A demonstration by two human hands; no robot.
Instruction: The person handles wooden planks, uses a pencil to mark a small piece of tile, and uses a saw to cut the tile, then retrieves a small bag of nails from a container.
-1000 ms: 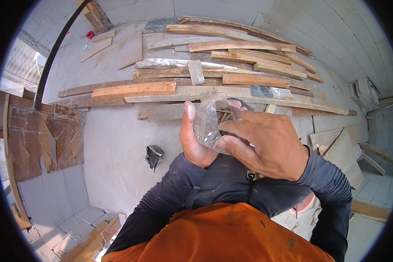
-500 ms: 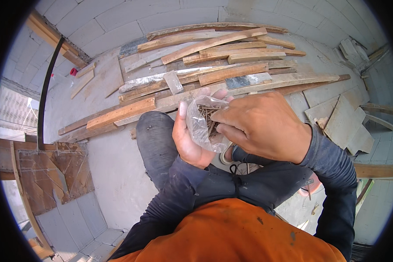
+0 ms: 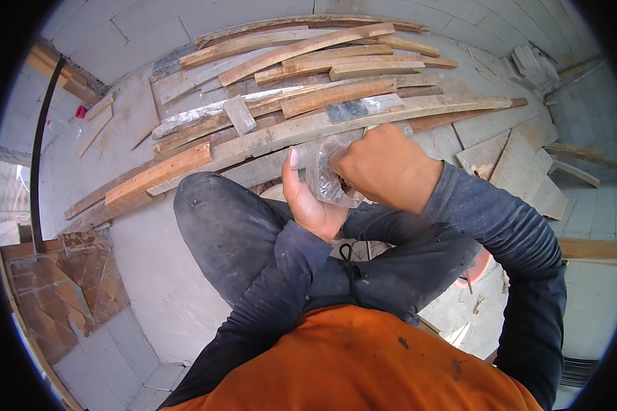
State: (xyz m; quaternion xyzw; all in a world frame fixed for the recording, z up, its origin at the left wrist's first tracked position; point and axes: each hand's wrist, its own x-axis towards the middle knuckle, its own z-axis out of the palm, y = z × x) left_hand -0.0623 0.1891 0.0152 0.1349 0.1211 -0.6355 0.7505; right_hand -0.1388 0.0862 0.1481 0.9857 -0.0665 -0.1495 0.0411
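My left hand (image 3: 315, 209) cups a clear plastic bag (image 3: 324, 179) from below, its thumb raised along the near side. Over the bag's mouth is my right hand (image 3: 393, 168), knuckles up and fingers curled down into the opening. Those fingertips are hidden, so whatever they pinch does not show. The nails inside the bag are mostly covered by the right hand now. Both hands are held over my crossed legs (image 3: 233, 226).
Beyond my knees lie several rough wooden planks (image 3: 267, 147) in a loose pile. A small light offcut (image 3: 239, 115) rests across them. Flat boards (image 3: 521, 168) are at the right, a block wall (image 3: 253, 17) behind. A pinkish round container (image 3: 476, 267) stands by my right knee.
My right hand has turned and now covers the bag's mouth, hiding the nails that showed before. The view has shifted, so the planks appear further up and to the left.
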